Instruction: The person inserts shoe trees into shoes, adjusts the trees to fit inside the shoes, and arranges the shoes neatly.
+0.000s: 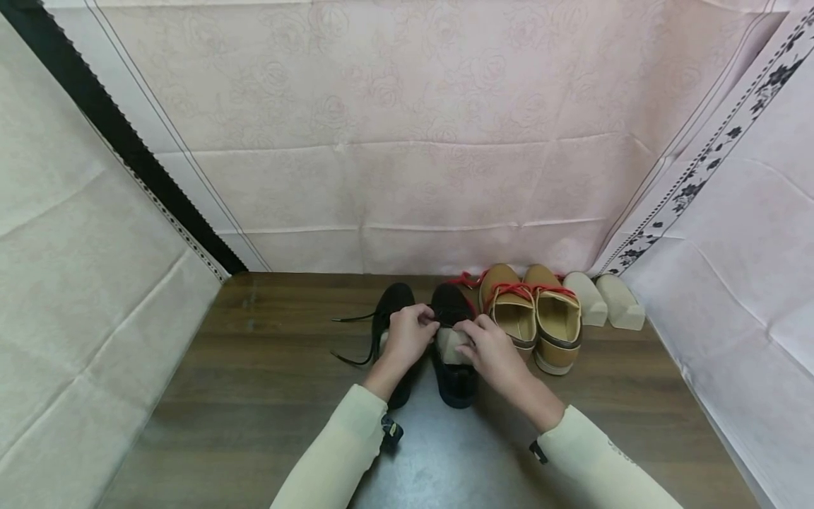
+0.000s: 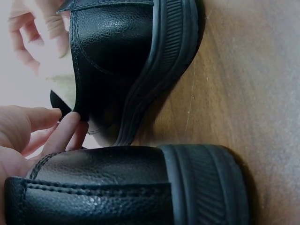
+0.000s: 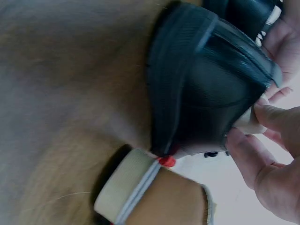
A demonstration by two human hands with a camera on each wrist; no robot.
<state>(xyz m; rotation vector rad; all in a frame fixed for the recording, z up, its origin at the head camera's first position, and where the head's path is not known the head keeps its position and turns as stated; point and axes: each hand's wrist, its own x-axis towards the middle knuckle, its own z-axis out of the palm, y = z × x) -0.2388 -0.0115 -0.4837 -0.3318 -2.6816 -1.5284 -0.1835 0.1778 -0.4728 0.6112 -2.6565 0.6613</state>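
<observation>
Two black lace-up shoes stand side by side, the left shoe (image 1: 396, 298) with its laces trailing out to the left and the right shoe (image 1: 456, 385) between both hands. A pale beige insert (image 1: 450, 346) fills the opening of the right shoe. My left hand (image 1: 410, 332) pinches a black flap (image 2: 60, 104), which looks like the shoe's tongue, between thumb and fingertips. From the other side, my right hand (image 1: 492, 350) has its thumb and fingers bent at the insert, right by the shoe's collar (image 3: 255, 101).
Tan shoes (image 1: 559, 339) with red laces (image 1: 515, 288) stand just right of the black pair. Two pale shoe-shaped blocks (image 1: 620, 304) sit further right by the side cloth. A patterned cloth (image 1: 394, 184) hangs behind the wooden floor (image 1: 267, 396).
</observation>
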